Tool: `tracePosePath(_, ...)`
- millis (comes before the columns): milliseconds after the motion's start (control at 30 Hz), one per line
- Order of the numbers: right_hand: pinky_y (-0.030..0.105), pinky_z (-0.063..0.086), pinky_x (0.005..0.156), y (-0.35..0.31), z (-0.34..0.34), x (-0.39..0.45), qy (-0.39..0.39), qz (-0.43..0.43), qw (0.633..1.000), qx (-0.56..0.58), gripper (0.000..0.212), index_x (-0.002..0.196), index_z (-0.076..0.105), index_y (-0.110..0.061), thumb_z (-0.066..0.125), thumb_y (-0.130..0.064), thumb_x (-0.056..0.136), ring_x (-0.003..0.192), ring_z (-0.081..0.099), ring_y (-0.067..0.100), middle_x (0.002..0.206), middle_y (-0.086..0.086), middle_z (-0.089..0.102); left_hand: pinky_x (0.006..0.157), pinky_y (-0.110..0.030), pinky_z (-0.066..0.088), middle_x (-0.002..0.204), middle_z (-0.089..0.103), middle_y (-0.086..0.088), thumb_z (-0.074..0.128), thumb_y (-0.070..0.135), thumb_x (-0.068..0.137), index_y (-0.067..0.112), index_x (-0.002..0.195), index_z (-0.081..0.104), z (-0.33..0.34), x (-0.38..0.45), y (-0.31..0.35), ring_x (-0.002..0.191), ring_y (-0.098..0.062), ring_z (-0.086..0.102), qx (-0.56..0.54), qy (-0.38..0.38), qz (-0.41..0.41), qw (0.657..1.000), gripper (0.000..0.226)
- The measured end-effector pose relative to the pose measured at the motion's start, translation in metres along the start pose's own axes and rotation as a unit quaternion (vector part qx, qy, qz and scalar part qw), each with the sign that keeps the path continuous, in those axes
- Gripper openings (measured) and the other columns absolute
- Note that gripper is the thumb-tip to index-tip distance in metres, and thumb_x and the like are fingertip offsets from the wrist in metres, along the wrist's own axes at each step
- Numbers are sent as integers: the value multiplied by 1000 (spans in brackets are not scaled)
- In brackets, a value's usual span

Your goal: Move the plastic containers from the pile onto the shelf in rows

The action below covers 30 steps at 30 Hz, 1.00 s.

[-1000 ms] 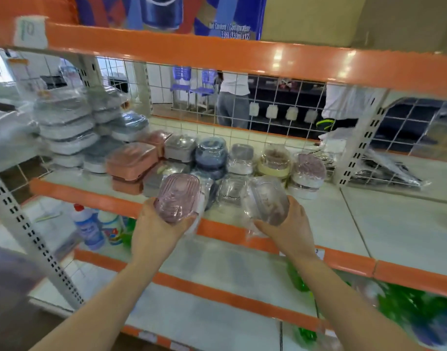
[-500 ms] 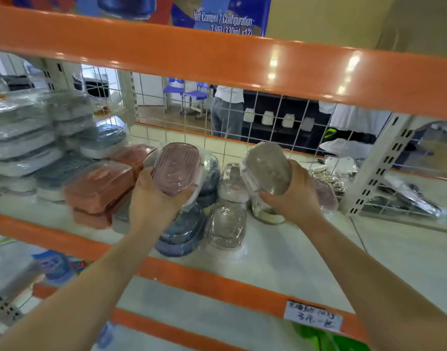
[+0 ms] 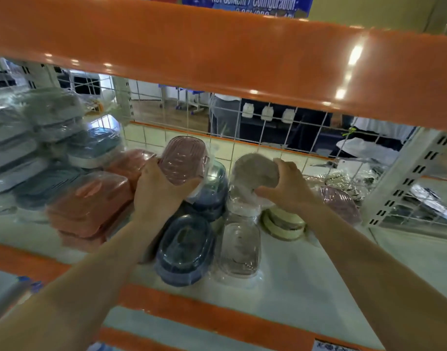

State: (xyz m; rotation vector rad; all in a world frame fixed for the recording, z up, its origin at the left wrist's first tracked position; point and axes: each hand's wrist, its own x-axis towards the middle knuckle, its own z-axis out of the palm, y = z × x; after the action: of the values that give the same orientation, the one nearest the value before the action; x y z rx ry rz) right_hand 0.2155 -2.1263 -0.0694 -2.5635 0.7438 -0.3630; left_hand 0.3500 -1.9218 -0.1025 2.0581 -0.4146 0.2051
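Reaching into the middle bay of the shelf (image 3: pixel 306 269), both arms extended over its orange front rail (image 3: pixel 217 315).

Left hand (image 3: pixel 161 191): fingers and thumb curled round a pink oval container (image 3: pixel 183 159) in clear wrap, held up above the stock at the rear of the row.

Right hand (image 3: pixel 288 186): fingers curled over the top of a grey-brown oval container (image 3: pixel 254 171), also wrapped, held just above a clear container's lid.

On the shelf below the hands: a dark blue oval container (image 3: pixel 185 249) at the front, more blue ones stacked behind it; a clear container (image 3: pixel 238 247) just beside it to the right; a cream-coloured round container (image 3: pixel 283 221) under the right wrist; another pink container (image 3: pixel 340 203) further right, partly hidden by the forearm.

To the left: salmon-pink rectangular boxes (image 3: pixel 90 201), stacked; beyond them grey and blue wrapped boxes (image 3: pixel 40 138), blurred.

Behind: white wire mesh backing (image 3: pixel 268 127). Overhead: orange beam (image 3: pixel 217 51) of the shelf above.
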Motion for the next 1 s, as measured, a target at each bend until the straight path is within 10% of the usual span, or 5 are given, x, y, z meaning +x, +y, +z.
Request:
tracePosePath(233, 36, 31, 99, -14, 5, 7, 16, -16, 999, -50, 52, 123, 57, -6, 64, -40, 84, 126, 36, 28, 137, 13, 44, 86, -33, 44, 120, 58, -7, 82, 49, 60, 8, 129, 43, -1, 12, -11, 109, -26, 57, 2, 3, 2, 1000, 88)
tracePosePath(633, 38, 35, 99, -25, 19, 22, 27, 6, 988, -153, 83, 132, 45, -9, 64, -64, 73, 124, 39, 27, 130, 9, 47, 79, -29, 42, 111, 57, 0, 84, 42, 63, 9, 126, 44, -17, 21, -24, 97, -17, 55, -25, -12, -2, 1000, 81)
tracePosePath(900, 15, 32, 94, -18, 5, 17, -102, -107, 989, 17, 48, 133, 53, -12, 62, -4, 88, 116, 46, 6, 140, -1, 48, 82, -31, 44, 117, 59, -6, 84, 43, 63, 6, 128, 43, -16, 14, -28, 100, -19, 55, -24, -26, 0, 999, 85)
tracePosePath(1000, 27, 39, 101, -21, 10, 18, -61, -114, 992, 4, 44, 128, 57, -12, 59, -3, 86, 123, 49, 19, 134, 4, 54, 81, -30, 44, 119, 59, -6, 84, 44, 62, 7, 129, 42, -14, 13, -30, 103, -21, 56, -21, -32, -2, 999, 87)
